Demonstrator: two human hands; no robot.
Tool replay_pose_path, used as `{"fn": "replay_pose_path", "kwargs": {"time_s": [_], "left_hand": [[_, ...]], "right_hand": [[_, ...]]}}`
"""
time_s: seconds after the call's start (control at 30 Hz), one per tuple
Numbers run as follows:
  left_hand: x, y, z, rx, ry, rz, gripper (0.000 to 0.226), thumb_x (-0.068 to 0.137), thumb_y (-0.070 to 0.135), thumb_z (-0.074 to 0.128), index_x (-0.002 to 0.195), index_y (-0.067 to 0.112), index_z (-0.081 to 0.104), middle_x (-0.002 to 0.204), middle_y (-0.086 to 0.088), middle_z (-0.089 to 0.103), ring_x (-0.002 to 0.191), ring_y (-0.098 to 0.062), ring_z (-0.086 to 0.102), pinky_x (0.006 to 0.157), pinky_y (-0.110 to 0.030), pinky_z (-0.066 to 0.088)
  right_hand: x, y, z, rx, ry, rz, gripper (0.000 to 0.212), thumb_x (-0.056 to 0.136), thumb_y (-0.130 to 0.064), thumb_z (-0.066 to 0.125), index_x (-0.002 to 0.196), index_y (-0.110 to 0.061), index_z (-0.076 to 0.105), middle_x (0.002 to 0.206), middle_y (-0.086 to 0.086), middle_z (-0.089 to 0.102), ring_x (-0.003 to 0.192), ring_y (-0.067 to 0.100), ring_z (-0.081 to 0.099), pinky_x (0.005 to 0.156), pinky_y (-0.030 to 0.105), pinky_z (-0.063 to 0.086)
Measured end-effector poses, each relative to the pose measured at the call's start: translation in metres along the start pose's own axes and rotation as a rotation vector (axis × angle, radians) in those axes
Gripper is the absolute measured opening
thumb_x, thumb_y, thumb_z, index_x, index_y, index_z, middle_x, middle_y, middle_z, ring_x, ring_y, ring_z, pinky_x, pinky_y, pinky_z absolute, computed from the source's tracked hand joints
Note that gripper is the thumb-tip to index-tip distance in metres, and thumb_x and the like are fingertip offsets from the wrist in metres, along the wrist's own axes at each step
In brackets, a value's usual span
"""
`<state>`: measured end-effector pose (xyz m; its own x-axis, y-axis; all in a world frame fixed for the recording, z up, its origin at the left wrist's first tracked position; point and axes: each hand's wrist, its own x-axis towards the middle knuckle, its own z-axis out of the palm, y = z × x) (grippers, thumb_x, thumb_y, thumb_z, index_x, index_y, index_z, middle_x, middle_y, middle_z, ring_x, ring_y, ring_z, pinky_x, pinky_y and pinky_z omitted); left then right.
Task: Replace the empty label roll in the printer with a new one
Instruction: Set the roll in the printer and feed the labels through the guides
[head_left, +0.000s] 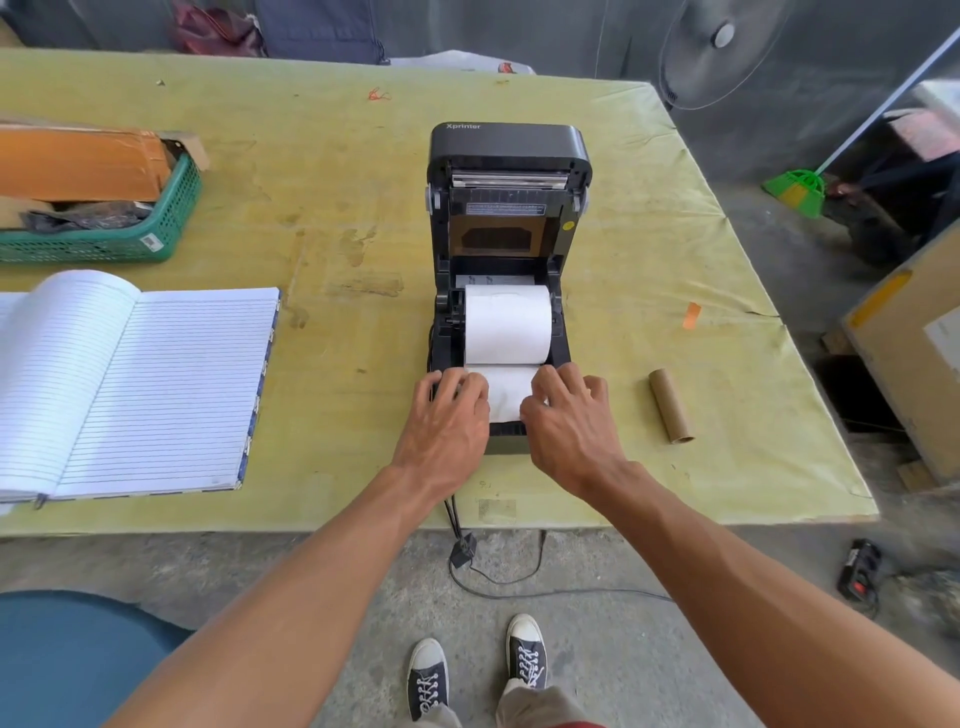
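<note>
A black label printer stands on the table with its lid raised. A full white label roll sits in its bay. A strip of paper runs from the roll toward the printer's front edge. My left hand has its fingers curled on the strip's left side. My right hand has curled fingers on the strip's right side. An empty brown cardboard core lies on the table to the right of the printer.
An open lined notebook lies at the left. Behind it stands a green basket with cardboard in it. The printer's cable hangs over the table's near edge to the floor. A cardboard box stands at the right.
</note>
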<state>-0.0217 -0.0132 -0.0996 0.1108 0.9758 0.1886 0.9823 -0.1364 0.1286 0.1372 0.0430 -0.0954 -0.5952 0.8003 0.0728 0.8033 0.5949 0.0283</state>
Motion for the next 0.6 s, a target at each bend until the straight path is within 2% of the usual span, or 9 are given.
{"fn": "replay_pose_path", "kwargs": {"time_s": [0.07, 0.17, 0.23, 0.3, 0.33, 0.4, 0.47, 0.53, 0.6], "left_hand": [[-0.008, 0.002, 0.001, -0.009, 0.012, 0.02, 0.044, 0.09, 0.008, 0.026, 0.097, 0.002, 0.069, 0.107, -0.008, 0.061, 0.112, -0.029, 0.052, 0.097, -0.046, 0.038], [-0.016, 0.001, 0.005, -0.028, 0.023, 0.037, 0.035, 0.091, 0.004, 0.033, 0.089, 0.003, 0.068, 0.102, -0.009, 0.062, 0.104, -0.029, 0.055, 0.095, -0.046, 0.041], [-0.02, -0.001, 0.01, -0.037, -0.002, 0.039, 0.022, 0.093, 0.005, 0.044, 0.091, 0.005, 0.066, 0.104, -0.009, 0.062, 0.103, -0.027, 0.056, 0.099, -0.047, 0.041], [-0.025, -0.004, 0.014, -0.049, -0.033, 0.039, 0.013, 0.093, 0.013, 0.051, 0.096, 0.008, 0.063, 0.114, -0.01, 0.062, 0.111, -0.027, 0.057, 0.106, -0.051, 0.038], [-0.027, -0.006, 0.016, -0.04, -0.046, 0.04, 0.015, 0.092, 0.018, 0.056, 0.101, 0.008, 0.062, 0.12, -0.012, 0.061, 0.116, -0.028, 0.056, 0.108, -0.053, 0.037], [-0.031, -0.008, 0.018, 0.009, -0.079, 0.049, 0.034, 0.091, 0.024, 0.064, 0.119, 0.005, 0.06, 0.136, -0.017, 0.057, 0.129, -0.031, 0.052, 0.111, -0.056, 0.035], [-0.031, -0.009, 0.017, 0.063, -0.106, 0.059, 0.047, 0.095, 0.022, 0.062, 0.137, 0.002, 0.051, 0.145, -0.019, 0.05, 0.136, -0.031, 0.046, 0.114, -0.055, 0.031], [-0.028, -0.007, 0.014, 0.094, -0.108, 0.069, 0.047, 0.094, 0.009, 0.062, 0.139, 0.001, 0.05, 0.144, -0.018, 0.052, 0.135, -0.031, 0.047, 0.113, -0.056, 0.032], [-0.025, -0.006, 0.011, 0.075, -0.074, 0.075, 0.047, 0.086, -0.004, 0.066, 0.132, -0.001, 0.057, 0.135, -0.02, 0.059, 0.126, -0.033, 0.056, 0.109, -0.057, 0.037]], "right_hand": [[-0.006, -0.002, 0.001, -0.002, -0.017, -0.023, 0.008, 0.085, -0.011, 0.061, 0.084, -0.011, 0.069, 0.106, 0.005, 0.049, 0.1, 0.026, 0.042, 0.085, 0.043, 0.035], [-0.013, -0.003, 0.002, 0.007, -0.023, -0.039, 0.009, 0.087, -0.012, 0.059, 0.088, -0.011, 0.068, 0.11, 0.005, 0.05, 0.102, 0.026, 0.042, 0.085, 0.041, 0.036], [-0.016, -0.003, 0.002, 0.019, -0.019, -0.062, 0.01, 0.089, -0.012, 0.058, 0.089, -0.01, 0.068, 0.111, 0.005, 0.051, 0.102, 0.026, 0.043, 0.084, 0.04, 0.038], [-0.019, -0.001, 0.004, 0.027, -0.016, -0.091, 0.01, 0.09, -0.011, 0.058, 0.091, -0.008, 0.067, 0.111, 0.006, 0.053, 0.101, 0.026, 0.045, 0.083, 0.04, 0.04], [-0.02, 0.0, 0.005, 0.036, -0.014, -0.102, 0.01, 0.09, -0.01, 0.058, 0.093, -0.008, 0.067, 0.112, 0.007, 0.054, 0.1, 0.027, 0.046, 0.083, 0.04, 0.041], [-0.022, 0.001, 0.006, 0.064, -0.006, -0.11, 0.01, 0.089, -0.007, 0.061, 0.095, -0.006, 0.068, 0.113, 0.009, 0.057, 0.101, 0.029, 0.05, 0.082, 0.04, 0.043], [-0.022, 0.003, 0.007, 0.094, 0.001, -0.119, 0.01, 0.087, -0.004, 0.064, 0.096, -0.005, 0.068, 0.116, 0.012, 0.06, 0.103, 0.031, 0.053, 0.082, 0.042, 0.045], [-0.023, 0.006, 0.01, 0.106, -0.011, -0.147, 0.015, 0.089, -0.01, 0.065, 0.103, -0.006, 0.066, 0.12, 0.013, 0.06, 0.106, 0.032, 0.054, 0.086, 0.043, 0.046], [-0.023, 0.008, 0.012, 0.111, -0.044, -0.176, 0.033, 0.09, -0.022, 0.066, 0.12, -0.011, 0.057, 0.125, 0.011, 0.058, 0.108, 0.031, 0.054, 0.091, 0.043, 0.045]]}}
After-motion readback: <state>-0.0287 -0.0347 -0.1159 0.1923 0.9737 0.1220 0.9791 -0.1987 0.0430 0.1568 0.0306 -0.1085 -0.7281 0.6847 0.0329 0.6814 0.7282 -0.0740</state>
